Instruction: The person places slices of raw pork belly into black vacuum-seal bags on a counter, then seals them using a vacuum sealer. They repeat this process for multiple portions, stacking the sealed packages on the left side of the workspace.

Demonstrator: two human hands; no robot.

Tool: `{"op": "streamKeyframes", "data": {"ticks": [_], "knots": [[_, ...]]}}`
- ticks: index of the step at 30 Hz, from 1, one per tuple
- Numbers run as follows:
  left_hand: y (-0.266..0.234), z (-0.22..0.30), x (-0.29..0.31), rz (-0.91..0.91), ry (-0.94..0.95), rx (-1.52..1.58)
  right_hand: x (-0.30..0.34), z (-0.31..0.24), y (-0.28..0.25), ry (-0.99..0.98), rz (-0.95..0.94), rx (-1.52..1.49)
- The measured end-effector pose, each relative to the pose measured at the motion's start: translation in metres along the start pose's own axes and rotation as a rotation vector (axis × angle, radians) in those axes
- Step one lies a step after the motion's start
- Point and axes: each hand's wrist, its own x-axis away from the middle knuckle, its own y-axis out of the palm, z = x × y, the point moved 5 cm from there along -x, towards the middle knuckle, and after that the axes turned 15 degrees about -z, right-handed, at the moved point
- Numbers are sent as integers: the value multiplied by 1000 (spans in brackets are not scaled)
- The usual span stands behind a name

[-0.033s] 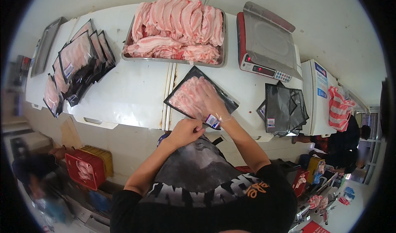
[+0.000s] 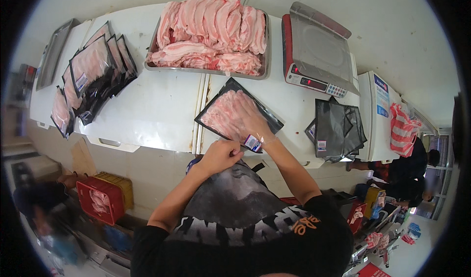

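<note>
A clear-fronted, black-backed plastic bag [image 2: 273, 121] lies slanted on the white worktop before me, with thin slices of pale pink meat [image 2: 221, 114] in it. My right hand [image 2: 255, 123] lies flat over the meat, fingers stretched out. Clear film crosses its wrist, so it appears to be inside the bag. A small label [image 2: 253, 143] sits at the bag's near corner. Beside that corner, my left hand [image 2: 222, 155] is curled closed against the bag's near edge; whatever its fingers hold is hidden.
Behind the bag stands a metal tray [image 2: 206, 71] heaped with sliced meat. To its right is a digital scale [image 2: 319, 56]; flat black bags [image 2: 338, 130] lie nearer. Several filled packs [image 2: 93, 66] overlap at left, by an upright-edged metal tray [image 2: 54, 56]. Red crates [image 2: 100, 198] and people are beyond.
</note>
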Motion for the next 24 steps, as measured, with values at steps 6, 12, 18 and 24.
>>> {"op": "streamKeyframes", "data": {"ticks": [6, 12, 18, 24], "knots": [[-18, -9, 19, 75, -71, 52, 73, 20, -9, -76, 58, -364], [-43, -53, 58, 281, -280, 121, 132, 15, -2, 7, 13, -220], [-57, -46, 45, 268, -269, 66, 98, -2, -2, 57, 74, -436], [-61, -35, 25, 309, -210, 56, 121, 11, 9, -79, 99, -122]]}}
